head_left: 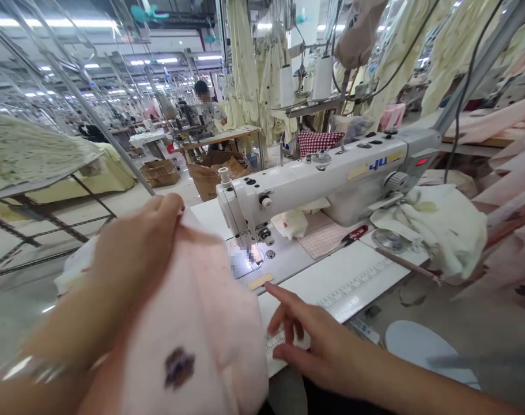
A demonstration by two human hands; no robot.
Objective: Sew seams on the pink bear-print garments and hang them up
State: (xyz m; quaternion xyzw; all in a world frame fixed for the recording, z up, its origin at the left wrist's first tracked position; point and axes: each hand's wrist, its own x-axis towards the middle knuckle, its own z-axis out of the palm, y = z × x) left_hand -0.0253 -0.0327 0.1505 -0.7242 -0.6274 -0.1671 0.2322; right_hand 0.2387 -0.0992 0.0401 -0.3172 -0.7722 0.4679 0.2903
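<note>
My left hand (pixel 145 242) is raised at the left with its fingers closed on the top edge of a pale pink fabric piece (pixel 201 323). A dark printed motif shows low on the cloth, which hangs in front of the sewing machine table. My right hand (pixel 303 331) is over the table's front edge, fingers apart and holding nothing. Its index finger points toward a tan tape strip (pixel 260 281) on the machine bed. Just beyond stands a white sewing machine (pixel 305 184), its needle area (pixel 249 256) lit and partly blurred.
Red-handled thread snips (pixel 355 233) lie on the bed near a pink checked sheet (pixel 325 235). Cream fabric (pixel 439 225) is bunched at the table's right. Thread cones (pixel 323 80) stand behind the machine. A person (pixel 208 106) sits at another machine farther back.
</note>
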